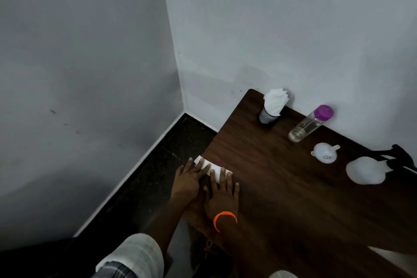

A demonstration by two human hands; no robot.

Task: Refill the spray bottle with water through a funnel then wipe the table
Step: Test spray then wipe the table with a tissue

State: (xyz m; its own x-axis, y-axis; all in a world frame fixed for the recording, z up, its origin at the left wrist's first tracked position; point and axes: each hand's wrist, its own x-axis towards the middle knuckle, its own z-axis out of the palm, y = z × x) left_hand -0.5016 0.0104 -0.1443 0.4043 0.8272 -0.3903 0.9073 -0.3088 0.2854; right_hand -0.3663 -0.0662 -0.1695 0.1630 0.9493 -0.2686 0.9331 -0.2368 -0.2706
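Head: funnel (324, 152) label perhaps unreadable.

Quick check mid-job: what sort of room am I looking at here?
Probably a plain indoor room, a home or office corner; I can't tell which. A dark wooden table stands against bare grey-white walls, over a dark floor with a pale skirting strip. A tissue holder sits on the table.

Orange bracelet (225, 220); pale, perhaps checked sleeve (133, 257)
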